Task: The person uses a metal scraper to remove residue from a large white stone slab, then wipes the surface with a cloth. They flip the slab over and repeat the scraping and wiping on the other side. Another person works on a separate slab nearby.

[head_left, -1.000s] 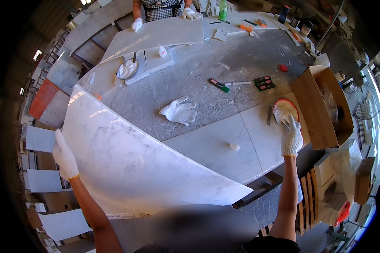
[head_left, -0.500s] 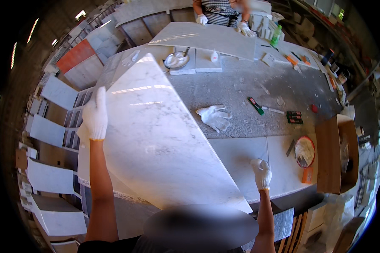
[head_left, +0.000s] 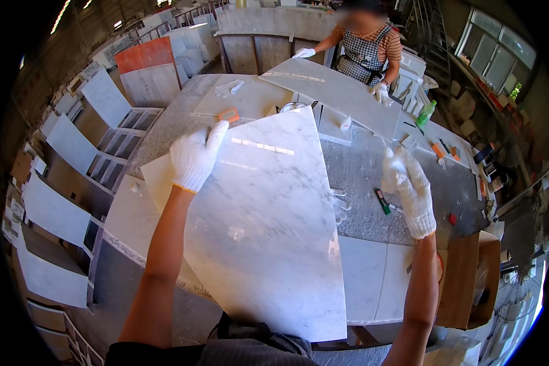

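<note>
A large white marble slab [head_left: 268, 213] with grey veins spans the space between my body and the middle of the worktable. My gloved left hand [head_left: 196, 157] grips its left edge, near the far corner. My right hand [head_left: 410, 189], also in a white knitted glove, is raised over the table to the right of the slab, apart from it. Its fingers are bent together; anything between them is too blurred to make out. A loose white glove [head_left: 340, 207] is partly hidden behind the slab's right edge. Beside the right hand lies a green-and-black tool [head_left: 382, 201].
Across the table, a person [head_left: 366, 52] in white gloves touches another grey-white slab [head_left: 329, 88]. An open cardboard box [head_left: 466, 280] stands at the near right. A green bottle [head_left: 426, 113] and white bottle [head_left: 346, 124] stand farther back. Stone pieces [head_left: 53, 207] line the left side.
My right hand has risen from the near right tabletop and moved farther out. The slab now hides the metal bowl and most of the loose glove. My view has tilted up.
</note>
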`<state>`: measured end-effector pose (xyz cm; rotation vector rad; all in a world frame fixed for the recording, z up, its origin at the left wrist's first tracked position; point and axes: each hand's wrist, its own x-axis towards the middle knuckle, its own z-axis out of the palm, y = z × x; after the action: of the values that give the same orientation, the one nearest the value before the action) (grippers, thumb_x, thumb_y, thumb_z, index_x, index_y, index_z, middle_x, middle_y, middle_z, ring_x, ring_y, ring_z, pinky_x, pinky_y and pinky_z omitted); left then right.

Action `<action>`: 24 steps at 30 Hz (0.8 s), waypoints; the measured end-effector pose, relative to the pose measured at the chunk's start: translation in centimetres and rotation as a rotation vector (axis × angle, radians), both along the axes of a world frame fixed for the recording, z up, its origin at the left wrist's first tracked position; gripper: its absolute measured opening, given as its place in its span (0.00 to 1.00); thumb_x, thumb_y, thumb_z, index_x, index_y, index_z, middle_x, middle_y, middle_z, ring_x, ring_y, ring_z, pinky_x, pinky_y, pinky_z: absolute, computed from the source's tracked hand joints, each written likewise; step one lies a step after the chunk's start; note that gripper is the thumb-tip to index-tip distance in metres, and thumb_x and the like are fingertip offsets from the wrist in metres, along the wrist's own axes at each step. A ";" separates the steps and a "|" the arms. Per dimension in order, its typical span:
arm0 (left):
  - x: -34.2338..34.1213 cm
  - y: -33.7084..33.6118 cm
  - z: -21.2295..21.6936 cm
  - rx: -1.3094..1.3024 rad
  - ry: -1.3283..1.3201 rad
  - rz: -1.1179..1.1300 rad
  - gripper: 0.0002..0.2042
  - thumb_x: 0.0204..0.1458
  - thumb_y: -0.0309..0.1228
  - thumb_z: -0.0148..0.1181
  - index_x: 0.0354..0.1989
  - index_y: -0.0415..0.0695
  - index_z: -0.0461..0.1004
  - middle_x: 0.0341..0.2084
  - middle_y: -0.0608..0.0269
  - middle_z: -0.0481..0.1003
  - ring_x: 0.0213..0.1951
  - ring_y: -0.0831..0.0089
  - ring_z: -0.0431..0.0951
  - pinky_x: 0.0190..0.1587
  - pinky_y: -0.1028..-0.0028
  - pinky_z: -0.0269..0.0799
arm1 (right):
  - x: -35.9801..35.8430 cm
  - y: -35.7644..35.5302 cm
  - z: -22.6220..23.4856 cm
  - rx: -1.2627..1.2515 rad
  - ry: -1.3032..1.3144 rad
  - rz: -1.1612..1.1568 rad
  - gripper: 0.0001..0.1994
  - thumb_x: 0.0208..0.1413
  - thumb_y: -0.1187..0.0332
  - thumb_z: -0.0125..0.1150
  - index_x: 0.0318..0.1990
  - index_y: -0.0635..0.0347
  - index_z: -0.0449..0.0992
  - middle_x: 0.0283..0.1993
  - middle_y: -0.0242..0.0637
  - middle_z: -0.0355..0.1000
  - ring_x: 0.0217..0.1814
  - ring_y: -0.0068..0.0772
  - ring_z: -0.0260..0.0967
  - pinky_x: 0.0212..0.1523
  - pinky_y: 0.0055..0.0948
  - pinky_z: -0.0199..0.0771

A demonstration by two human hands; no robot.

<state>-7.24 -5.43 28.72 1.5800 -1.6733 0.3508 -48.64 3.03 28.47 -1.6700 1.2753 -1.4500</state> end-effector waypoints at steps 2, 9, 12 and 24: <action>-0.2 -0.3 -0.1 -0.004 -0.015 0.010 0.29 0.56 0.55 0.52 0.17 0.40 0.76 0.16 0.44 0.72 0.21 0.46 0.74 0.26 0.54 0.68 | 1.5 -1.0 3.0 0.087 -0.056 0.047 0.27 0.59 0.58 0.62 0.62 0.60 0.67 0.55 0.38 0.71 0.51 0.28 0.71 0.49 0.29 0.76; 0.0 -0.1 0.2 0.073 -0.065 0.022 0.26 0.57 0.52 0.51 0.21 0.40 0.78 0.18 0.44 0.73 0.23 0.46 0.75 0.27 0.54 0.68 | 5.3 -4.3 7.4 0.247 -0.073 0.184 0.23 0.59 0.58 0.61 0.58 0.58 0.71 0.47 0.36 0.74 0.43 0.26 0.74 0.43 0.28 0.79; -0.3 -0.4 -0.1 0.041 -0.036 0.006 0.31 0.55 0.58 0.50 0.16 0.41 0.76 0.14 0.45 0.72 0.20 0.47 0.74 0.25 0.54 0.68 | 5.7 -5.4 7.7 0.226 -0.062 0.187 0.22 0.58 0.58 0.61 0.56 0.59 0.73 0.44 0.35 0.75 0.37 0.23 0.73 0.35 0.24 0.77; 0.0 -0.4 0.0 0.043 -0.079 -0.029 0.29 0.57 0.55 0.49 0.18 0.42 0.78 0.14 0.48 0.73 0.19 0.49 0.74 0.24 0.55 0.69 | 6.8 -7.2 9.3 0.261 0.085 0.154 0.28 0.56 0.48 0.61 0.53 0.64 0.75 0.36 0.38 0.76 0.34 0.25 0.74 0.32 0.24 0.79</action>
<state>-7.23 -5.81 28.68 1.5898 -1.7722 0.3691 -41.87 -4.19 37.77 -1.6277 1.2890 -1.0827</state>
